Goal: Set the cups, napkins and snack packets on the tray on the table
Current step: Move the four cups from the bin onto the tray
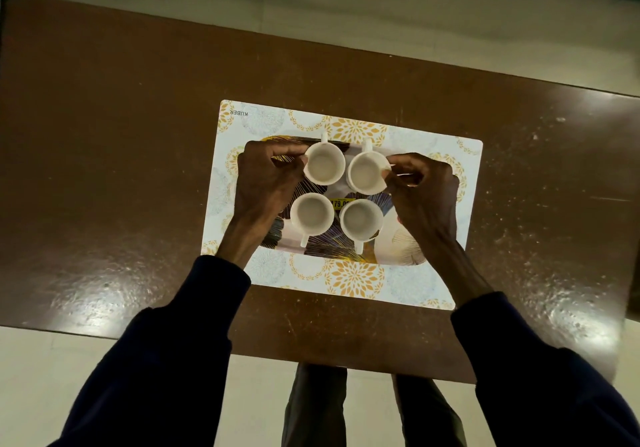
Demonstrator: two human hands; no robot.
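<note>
The left hand pinched the far-left cup by its rim. The right hand pinched the far-right cup. Both cups lay inward of the fingers, over the tray.

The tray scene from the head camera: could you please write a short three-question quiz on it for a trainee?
1. How many white cups stand on the tray?
2. True or false: napkins already lie on the tray.
3. Which cup does the left hand pinch? A far-left cup; B near-right cup; C none.

Key: 1. Four. 2. False; none are visible. 3. A; the right hand pinches the far-right cup at its rim.
</note>
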